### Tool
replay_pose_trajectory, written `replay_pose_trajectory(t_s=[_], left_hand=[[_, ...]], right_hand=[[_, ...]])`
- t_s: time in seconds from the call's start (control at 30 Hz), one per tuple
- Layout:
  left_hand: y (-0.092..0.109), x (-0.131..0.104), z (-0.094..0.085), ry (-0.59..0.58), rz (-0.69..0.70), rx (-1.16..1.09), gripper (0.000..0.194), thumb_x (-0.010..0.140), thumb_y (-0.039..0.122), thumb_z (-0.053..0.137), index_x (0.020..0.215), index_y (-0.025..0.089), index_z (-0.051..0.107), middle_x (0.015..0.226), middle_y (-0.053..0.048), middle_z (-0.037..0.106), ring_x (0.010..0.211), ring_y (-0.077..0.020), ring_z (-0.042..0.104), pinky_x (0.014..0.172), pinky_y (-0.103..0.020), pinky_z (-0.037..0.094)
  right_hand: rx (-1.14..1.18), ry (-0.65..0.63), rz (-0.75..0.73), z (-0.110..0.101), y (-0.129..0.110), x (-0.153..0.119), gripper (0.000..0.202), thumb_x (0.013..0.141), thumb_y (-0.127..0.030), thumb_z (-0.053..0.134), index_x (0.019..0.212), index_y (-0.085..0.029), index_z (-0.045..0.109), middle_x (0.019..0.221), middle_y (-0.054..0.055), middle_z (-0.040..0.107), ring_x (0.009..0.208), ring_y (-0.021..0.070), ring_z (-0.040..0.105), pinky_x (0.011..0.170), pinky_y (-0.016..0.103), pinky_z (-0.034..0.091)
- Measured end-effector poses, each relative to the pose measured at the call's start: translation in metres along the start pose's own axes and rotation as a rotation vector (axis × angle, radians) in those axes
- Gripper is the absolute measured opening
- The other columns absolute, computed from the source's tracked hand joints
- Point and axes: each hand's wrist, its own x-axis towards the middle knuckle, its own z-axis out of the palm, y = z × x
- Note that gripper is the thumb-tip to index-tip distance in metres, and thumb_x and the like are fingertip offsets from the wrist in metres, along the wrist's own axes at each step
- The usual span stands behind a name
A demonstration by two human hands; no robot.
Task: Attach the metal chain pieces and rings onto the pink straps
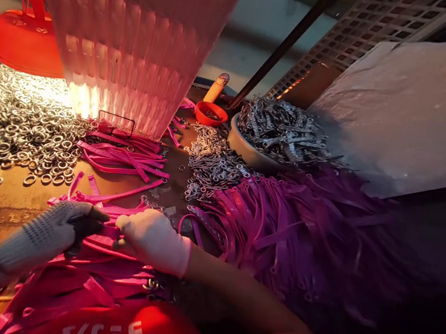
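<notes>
The left hand (63, 225), in a dotted glove with dark fingers, and the right hand (157, 239), in white, pinch a magenta strap (110, 231) between them. More straps (78, 276) lie below. Beyond the left hand, metal rings (25, 128) heap under a red lamp (28, 45); beyond the right, a bowl (248, 149) brims with metal fittings (284, 128).
</notes>
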Motion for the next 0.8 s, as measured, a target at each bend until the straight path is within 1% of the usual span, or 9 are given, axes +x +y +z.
replay_pose_trajectory(t_s=[0.1,0.2,0.23,0.3,0.4,0.5,0.57,0.67,0.8], left_hand=[[-0.007,-0.002,0.001,0.143,-0.052,-0.368,0.036,0.073,0.022,0.067,0.107,0.015,0.074,0.059,0.000,0.060,0.044,-0.0072,0.045,0.039,-0.015,0.036],[-0.011,0.011,0.013,0.137,-0.228,-0.714,0.032,0.081,0.029,0.069,0.110,0.016,0.072,0.067,-0.003,0.064,0.042,-0.0067,0.047,0.033,-0.012,0.029],[-0.010,0.017,0.018,0.101,-0.288,-0.799,0.031,0.085,0.032,0.068,0.111,0.016,0.071,0.070,-0.005,0.066,0.042,-0.0077,0.050,0.032,-0.013,0.030],[-0.006,0.028,0.025,-0.011,-0.346,-0.939,0.033,0.090,0.038,0.065,0.111,0.013,0.070,0.078,-0.010,0.070,0.047,-0.0119,0.060,0.032,-0.014,0.037],[-0.002,0.040,0.030,-0.238,-0.306,-1.077,0.048,0.095,0.050,0.056,0.115,0.008,0.067,0.080,-0.014,0.071,0.055,-0.0202,0.069,0.032,-0.018,0.043],[-0.006,0.045,0.031,-0.376,-0.275,-1.162,0.054,0.097,0.051,0.048,0.123,0.006,0.064,0.078,-0.015,0.072,0.059,-0.0245,0.072,0.032,-0.020,0.044],[-0.012,0.045,0.031,-0.379,-0.282,-1.201,0.051,0.098,0.047,0.047,0.125,0.006,0.063,0.078,-0.014,0.072,0.059,-0.0251,0.072,0.032,-0.020,0.043],[-0.018,0.042,0.032,-0.348,-0.290,-1.219,0.046,0.098,0.040,0.049,0.126,0.007,0.063,0.078,-0.013,0.072,0.060,-0.0230,0.072,0.031,-0.017,0.038],[-0.021,0.040,0.037,-0.200,-0.250,-1.166,0.037,0.098,0.038,0.051,0.116,0.008,0.065,0.083,-0.014,0.073,0.056,-0.0187,0.070,0.031,-0.016,0.035]], right_hand=[[0.122,0.096,0.100,-0.001,0.033,-0.012,0.041,0.092,-0.059,0.063,0.101,-0.019,0.068,0.096,0.006,0.071,0.088,0.0201,0.062,0.073,0.029,0.039],[0.010,0.051,0.469,0.002,0.091,-0.029,0.029,0.103,-0.036,0.054,0.124,-0.020,0.065,0.114,0.010,0.070,0.105,0.0197,0.060,0.089,0.030,0.039],[-0.083,-0.074,0.563,0.004,0.111,-0.036,0.028,0.103,-0.029,0.051,0.125,-0.020,0.065,0.117,0.010,0.070,0.109,0.0206,0.059,0.092,0.031,0.039],[-0.139,-0.173,0.609,0.010,0.145,-0.047,0.028,0.098,-0.015,0.053,0.120,-0.017,0.069,0.120,0.014,0.069,0.114,0.0245,0.056,0.092,0.034,0.038],[-0.169,-0.271,0.604,0.021,0.170,-0.060,0.029,0.092,-0.010,0.055,0.115,-0.015,0.072,0.120,0.017,0.067,0.114,0.0256,0.055,0.089,0.034,0.038],[-0.201,-0.303,0.635,0.032,0.171,-0.067,0.029,0.094,-0.012,0.050,0.111,-0.012,0.073,0.110,0.018,0.068,0.102,0.0248,0.059,0.085,0.033,0.040],[-0.214,-0.281,0.664,0.036,0.167,-0.069,0.029,0.094,-0.011,0.047,0.103,-0.010,0.075,0.107,0.021,0.068,0.098,0.0263,0.061,0.083,0.034,0.042],[-0.215,-0.190,0.692,0.033,0.151,-0.066,0.032,0.095,-0.008,0.043,0.104,-0.010,0.074,0.121,0.022,0.066,0.108,0.0277,0.061,0.089,0.036,0.044],[0.096,0.153,0.577,0.018,0.095,-0.045,0.032,0.100,-0.016,0.043,0.123,-0.015,0.065,0.121,0.012,0.070,0.111,0.0194,0.065,0.096,0.029,0.048]])
